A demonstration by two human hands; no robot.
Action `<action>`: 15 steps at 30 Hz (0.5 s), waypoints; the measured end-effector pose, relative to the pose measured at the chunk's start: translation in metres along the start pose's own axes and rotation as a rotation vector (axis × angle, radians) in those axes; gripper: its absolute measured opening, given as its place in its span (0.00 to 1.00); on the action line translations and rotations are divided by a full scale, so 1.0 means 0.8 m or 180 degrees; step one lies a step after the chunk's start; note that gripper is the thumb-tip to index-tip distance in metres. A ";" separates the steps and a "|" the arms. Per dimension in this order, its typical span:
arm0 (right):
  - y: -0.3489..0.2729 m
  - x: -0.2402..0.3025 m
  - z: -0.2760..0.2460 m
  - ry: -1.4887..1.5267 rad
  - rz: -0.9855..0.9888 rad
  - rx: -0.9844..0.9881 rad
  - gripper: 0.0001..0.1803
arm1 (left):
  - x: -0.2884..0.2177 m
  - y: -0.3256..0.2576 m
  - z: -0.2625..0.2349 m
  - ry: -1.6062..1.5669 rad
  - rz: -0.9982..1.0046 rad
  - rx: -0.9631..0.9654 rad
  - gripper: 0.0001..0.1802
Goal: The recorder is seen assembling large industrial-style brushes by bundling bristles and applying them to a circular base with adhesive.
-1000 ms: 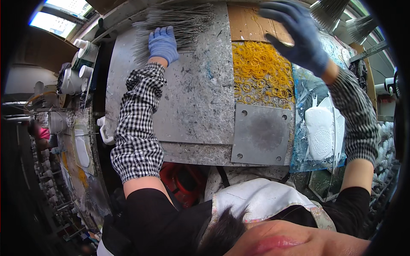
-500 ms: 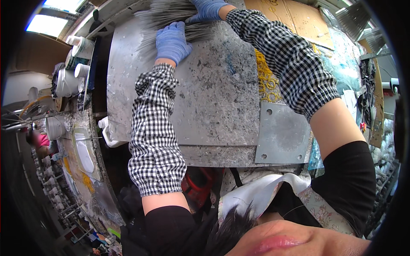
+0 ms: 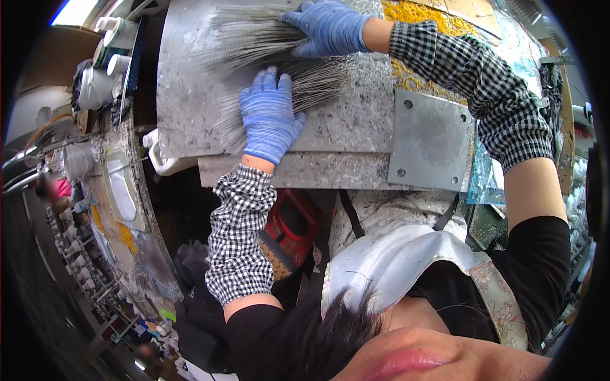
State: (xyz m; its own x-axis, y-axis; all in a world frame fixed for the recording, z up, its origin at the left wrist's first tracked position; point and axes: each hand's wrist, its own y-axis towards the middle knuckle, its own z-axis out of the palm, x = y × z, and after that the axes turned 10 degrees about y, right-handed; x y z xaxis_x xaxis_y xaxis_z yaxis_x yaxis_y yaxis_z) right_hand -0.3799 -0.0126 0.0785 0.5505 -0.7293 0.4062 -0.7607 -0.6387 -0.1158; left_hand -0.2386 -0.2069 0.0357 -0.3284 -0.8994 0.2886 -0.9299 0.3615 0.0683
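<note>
While the metal bench [image 3: 356, 120] carries the fanned grey rods [image 3: 267, 57], your right hand [image 3: 330, 26] has crossed over from the yellow bands [image 3: 432, 16], landing flat-fingered; your left hand [image 3: 270, 117] presses them open-palmed, so gathering is underway.

Blue, grey and yellow
Blue-gloved left hand [image 3: 270, 117] and right hand [image 3: 330, 26], black-and-white checked sleeves [image 3: 240, 241], grey wires [image 3: 267, 47] on the mottled grey surface [image 3: 356, 120]; yellow bands [image 3: 432, 18] beyond it.
</note>
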 end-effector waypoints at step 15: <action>0.048 -0.029 0.015 -0.0341 -0.0212 -0.0596 0.34 | 0.009 -0.073 0.004 -0.0110 0.0169 0.0070 0.34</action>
State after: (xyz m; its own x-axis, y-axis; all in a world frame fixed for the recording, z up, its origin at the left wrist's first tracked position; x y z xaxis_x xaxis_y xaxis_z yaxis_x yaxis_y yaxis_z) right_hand -0.4179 -0.0235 0.0541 0.6274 -0.7153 0.3076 -0.7666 -0.6368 0.0826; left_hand -0.1871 -0.2350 0.0308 -0.3825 -0.8872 0.2581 -0.9143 0.4037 0.0327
